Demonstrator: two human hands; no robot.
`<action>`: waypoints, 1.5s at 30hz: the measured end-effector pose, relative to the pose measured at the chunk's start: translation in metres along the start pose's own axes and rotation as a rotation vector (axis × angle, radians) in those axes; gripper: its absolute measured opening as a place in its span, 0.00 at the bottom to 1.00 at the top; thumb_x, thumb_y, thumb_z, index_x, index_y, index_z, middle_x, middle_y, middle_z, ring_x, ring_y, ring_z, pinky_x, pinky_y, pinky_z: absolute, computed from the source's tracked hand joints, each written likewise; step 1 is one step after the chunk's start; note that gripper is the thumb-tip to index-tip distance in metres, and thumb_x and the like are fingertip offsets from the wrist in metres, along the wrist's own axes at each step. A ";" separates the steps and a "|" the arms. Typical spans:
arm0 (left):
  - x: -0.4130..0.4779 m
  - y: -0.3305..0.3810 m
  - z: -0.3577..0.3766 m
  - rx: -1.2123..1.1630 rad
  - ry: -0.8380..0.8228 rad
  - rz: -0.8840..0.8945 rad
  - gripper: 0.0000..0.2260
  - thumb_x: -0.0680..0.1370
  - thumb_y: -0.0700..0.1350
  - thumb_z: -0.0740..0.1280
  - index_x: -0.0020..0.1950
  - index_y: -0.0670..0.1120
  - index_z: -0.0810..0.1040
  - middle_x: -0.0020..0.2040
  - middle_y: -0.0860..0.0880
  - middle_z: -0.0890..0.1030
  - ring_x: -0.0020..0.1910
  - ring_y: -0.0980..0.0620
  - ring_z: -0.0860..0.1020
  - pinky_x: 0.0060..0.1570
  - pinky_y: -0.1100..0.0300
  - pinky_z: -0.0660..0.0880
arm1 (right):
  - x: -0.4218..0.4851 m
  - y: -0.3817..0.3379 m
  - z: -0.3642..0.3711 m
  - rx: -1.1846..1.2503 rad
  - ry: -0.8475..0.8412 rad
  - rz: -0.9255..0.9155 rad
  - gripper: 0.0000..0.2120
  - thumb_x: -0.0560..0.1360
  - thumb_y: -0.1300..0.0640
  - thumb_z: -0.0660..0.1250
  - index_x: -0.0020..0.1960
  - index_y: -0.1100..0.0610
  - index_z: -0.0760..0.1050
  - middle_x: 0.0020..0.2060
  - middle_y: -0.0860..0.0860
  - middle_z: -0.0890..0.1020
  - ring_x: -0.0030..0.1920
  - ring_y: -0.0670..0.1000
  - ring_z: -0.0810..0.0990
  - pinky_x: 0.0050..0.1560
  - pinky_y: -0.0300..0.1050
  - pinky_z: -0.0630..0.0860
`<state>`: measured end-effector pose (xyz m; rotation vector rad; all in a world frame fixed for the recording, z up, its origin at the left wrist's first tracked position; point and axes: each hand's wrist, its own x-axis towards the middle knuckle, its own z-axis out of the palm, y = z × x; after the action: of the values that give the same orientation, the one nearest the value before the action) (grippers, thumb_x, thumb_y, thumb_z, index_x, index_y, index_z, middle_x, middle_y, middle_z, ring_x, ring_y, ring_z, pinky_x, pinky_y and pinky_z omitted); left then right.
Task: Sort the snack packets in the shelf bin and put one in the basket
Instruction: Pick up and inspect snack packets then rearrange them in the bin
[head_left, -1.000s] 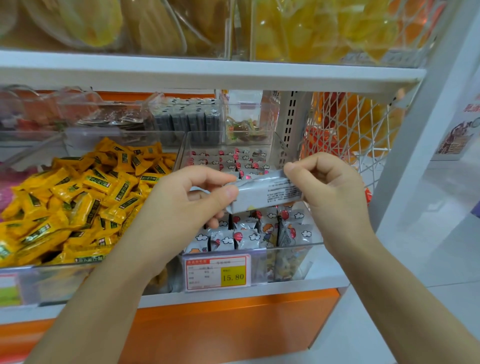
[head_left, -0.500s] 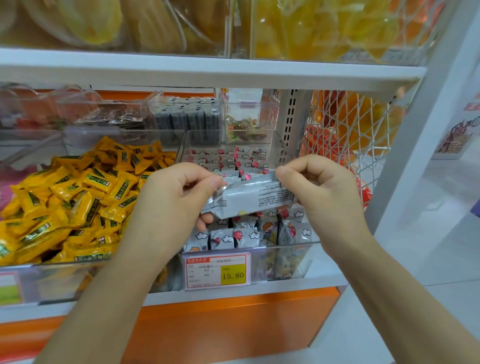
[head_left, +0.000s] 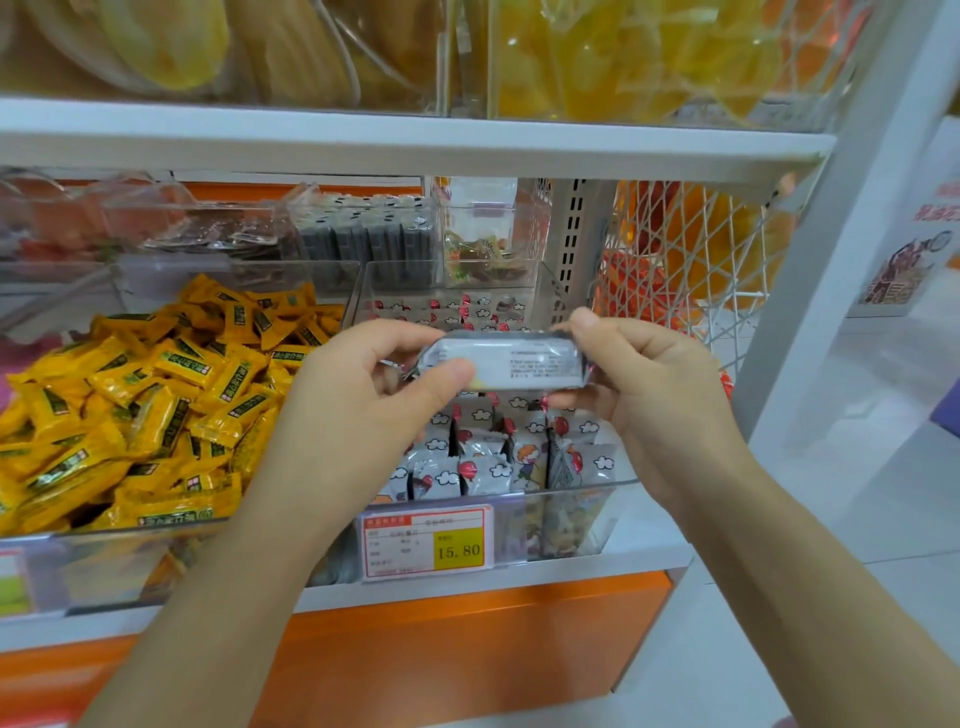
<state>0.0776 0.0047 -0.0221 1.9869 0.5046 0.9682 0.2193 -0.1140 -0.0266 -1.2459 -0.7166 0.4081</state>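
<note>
A silver-white snack packet (head_left: 519, 361) with small printed text is held level above the clear shelf bin (head_left: 597, 512). My left hand (head_left: 363, 400) pinches its left end between thumb and fingers. My right hand (head_left: 644, 379) pinches its right end. Below it, several packets with cloud and balloon prints (head_left: 483, 462) stand in rows inside the bin. No basket is in view.
A bin heaped with yellow candy packets (head_left: 145, 405) sits to the left. A price tag reading 15.80 (head_left: 428, 543) hangs on the bin front. Clear boxes of sweets (head_left: 363, 239) stand behind. A white shelf (head_left: 415, 143) runs overhead, and a white mesh panel (head_left: 685, 260) closes the right side.
The packet has been turned from tilted to level, its printed text side now facing me. Both hands kept their hold and stayed above the bin.
</note>
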 end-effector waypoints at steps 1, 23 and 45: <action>0.001 -0.001 0.001 0.019 0.005 -0.001 0.04 0.72 0.49 0.67 0.45 0.59 0.76 0.33 0.56 0.79 0.28 0.60 0.76 0.26 0.72 0.71 | 0.000 -0.002 -0.002 0.057 -0.054 -0.001 0.09 0.74 0.56 0.66 0.41 0.58 0.83 0.41 0.56 0.85 0.42 0.50 0.84 0.37 0.38 0.79; -0.003 -0.020 0.051 0.723 -0.271 0.185 0.10 0.74 0.52 0.65 0.55 0.55 0.76 0.69 0.54 0.63 0.65 0.58 0.50 0.59 0.57 0.49 | 0.001 -0.011 -0.030 -0.478 0.177 -0.308 0.09 0.74 0.56 0.68 0.54 0.50 0.76 0.45 0.43 0.77 0.40 0.50 0.79 0.32 0.32 0.73; -0.007 0.002 0.028 0.417 -0.402 0.039 0.11 0.71 0.49 0.71 0.33 0.64 0.77 0.44 0.57 0.70 0.52 0.54 0.66 0.54 0.55 0.66 | -0.001 0.002 -0.002 -1.223 -0.343 -0.453 0.09 0.74 0.54 0.68 0.52 0.54 0.80 0.44 0.46 0.78 0.51 0.51 0.72 0.54 0.44 0.67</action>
<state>0.0956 -0.0150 -0.0334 2.4954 0.4667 0.4836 0.2200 -0.1158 -0.0293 -2.0814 -1.6285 -0.2834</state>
